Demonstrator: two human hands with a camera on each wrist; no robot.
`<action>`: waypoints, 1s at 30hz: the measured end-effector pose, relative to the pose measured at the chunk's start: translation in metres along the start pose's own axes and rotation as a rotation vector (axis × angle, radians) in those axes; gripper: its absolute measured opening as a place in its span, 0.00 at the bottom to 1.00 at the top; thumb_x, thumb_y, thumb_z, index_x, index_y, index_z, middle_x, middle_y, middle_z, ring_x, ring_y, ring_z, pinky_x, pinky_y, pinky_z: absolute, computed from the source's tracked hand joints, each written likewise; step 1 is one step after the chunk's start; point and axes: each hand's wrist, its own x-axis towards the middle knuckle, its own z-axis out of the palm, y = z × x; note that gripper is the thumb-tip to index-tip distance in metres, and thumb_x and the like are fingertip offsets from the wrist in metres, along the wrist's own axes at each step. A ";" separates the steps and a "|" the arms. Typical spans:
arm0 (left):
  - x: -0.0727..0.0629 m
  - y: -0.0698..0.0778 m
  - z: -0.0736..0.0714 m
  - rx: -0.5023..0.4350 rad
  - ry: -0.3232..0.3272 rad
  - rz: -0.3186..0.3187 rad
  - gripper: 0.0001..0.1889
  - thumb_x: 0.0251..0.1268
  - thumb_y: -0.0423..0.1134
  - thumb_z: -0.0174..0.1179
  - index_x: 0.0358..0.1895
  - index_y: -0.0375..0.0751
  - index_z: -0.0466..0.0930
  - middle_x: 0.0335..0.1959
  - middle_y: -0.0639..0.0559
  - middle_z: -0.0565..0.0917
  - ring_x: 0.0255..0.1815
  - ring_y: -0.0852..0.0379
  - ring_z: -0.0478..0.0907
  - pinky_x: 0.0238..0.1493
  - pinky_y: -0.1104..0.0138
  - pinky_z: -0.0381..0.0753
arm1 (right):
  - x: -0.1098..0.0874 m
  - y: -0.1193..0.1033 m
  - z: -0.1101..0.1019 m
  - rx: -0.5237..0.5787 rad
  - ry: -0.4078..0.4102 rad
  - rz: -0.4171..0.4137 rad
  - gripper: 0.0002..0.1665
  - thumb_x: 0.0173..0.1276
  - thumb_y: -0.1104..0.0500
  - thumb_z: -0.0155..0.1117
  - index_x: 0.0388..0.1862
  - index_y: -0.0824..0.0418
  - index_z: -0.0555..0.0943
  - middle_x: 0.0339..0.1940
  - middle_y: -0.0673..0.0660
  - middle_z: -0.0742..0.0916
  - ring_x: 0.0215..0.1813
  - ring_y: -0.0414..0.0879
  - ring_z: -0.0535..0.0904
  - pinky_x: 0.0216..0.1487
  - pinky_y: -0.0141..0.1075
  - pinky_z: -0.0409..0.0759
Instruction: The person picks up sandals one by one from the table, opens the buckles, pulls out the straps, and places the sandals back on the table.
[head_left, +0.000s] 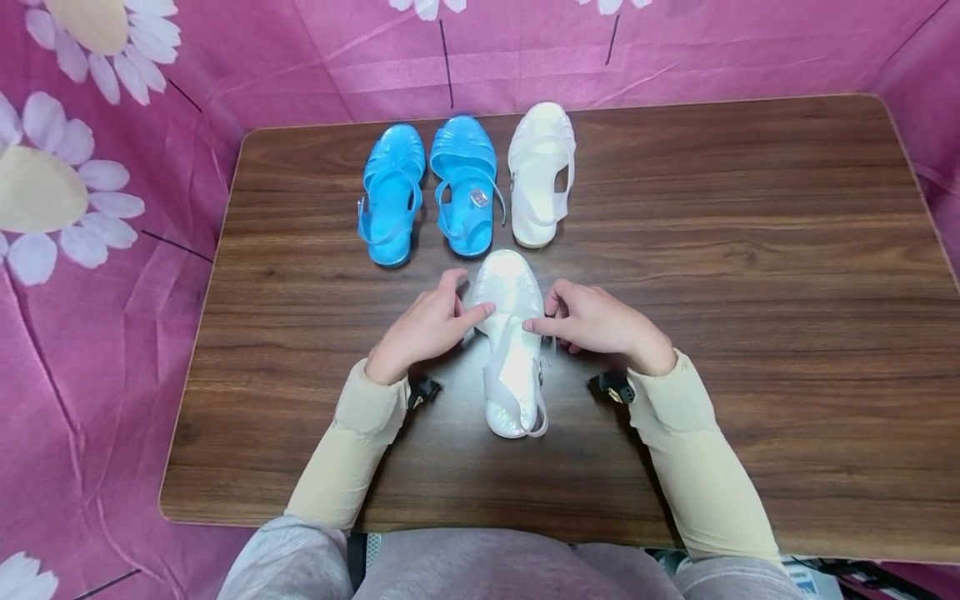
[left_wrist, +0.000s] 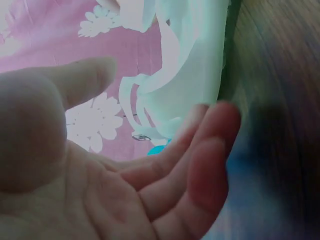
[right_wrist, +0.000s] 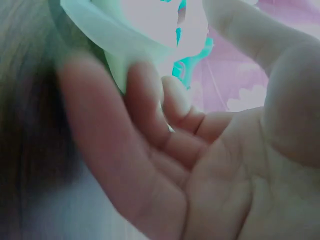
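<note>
A white strappy sandal [head_left: 513, 367] lies on the table between my two hands, its toe pointing away from me and its straps looped at the heel end. On its left side my left hand [head_left: 429, 327] hovers near the upper, thumb extended over the edge, fingers loosely bent; the left wrist view shows a gap between thumb and fingers. My right hand [head_left: 603, 321] is at the other side, thumb tip over the sandal's edge and fingers loosely curled near the strap. In the right wrist view, fingertips overlap the pale sandal [right_wrist: 150, 45]; contact is unclear.
Beyond the hands stand a blue sandal [head_left: 392, 221], another blue sandal [head_left: 463, 148] and a white sandal [head_left: 542, 146] in a row, toes away. All are on a brown wood-grain table [head_left: 750, 350]. A pink flowered cloth [head_left: 270, 58] hangs behind and at both sides.
</note>
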 end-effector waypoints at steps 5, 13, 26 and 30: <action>0.002 -0.001 0.002 -0.010 -0.101 -0.022 0.37 0.69 0.59 0.52 0.71 0.39 0.54 0.27 0.50 0.80 0.25 0.56 0.77 0.30 0.65 0.74 | 0.003 -0.001 0.002 -0.006 0.054 -0.013 0.28 0.66 0.40 0.61 0.50 0.60 0.70 0.27 0.55 0.80 0.27 0.45 0.77 0.32 0.36 0.73; 0.003 0.001 0.008 -0.052 -0.124 0.001 0.33 0.70 0.58 0.52 0.67 0.40 0.56 0.26 0.50 0.81 0.24 0.55 0.77 0.27 0.65 0.71 | 0.005 -0.002 0.003 0.008 0.040 -0.036 0.28 0.68 0.49 0.63 0.58 0.63 0.66 0.27 0.55 0.82 0.25 0.44 0.79 0.33 0.36 0.76; 0.002 0.008 0.017 -0.071 -0.188 0.042 0.32 0.70 0.56 0.53 0.66 0.42 0.53 0.27 0.49 0.80 0.27 0.56 0.79 0.32 0.66 0.74 | -0.003 0.000 -0.005 -0.040 -0.016 -0.016 0.26 0.63 0.54 0.66 0.52 0.66 0.67 0.23 0.54 0.84 0.23 0.43 0.79 0.37 0.35 0.75; 0.002 0.010 0.020 -0.085 -0.205 0.061 0.32 0.69 0.55 0.54 0.67 0.43 0.53 0.26 0.49 0.80 0.28 0.55 0.80 0.33 0.66 0.74 | -0.005 0.004 -0.009 -0.063 -0.021 -0.013 0.26 0.62 0.53 0.68 0.50 0.65 0.68 0.22 0.53 0.84 0.23 0.42 0.78 0.36 0.35 0.74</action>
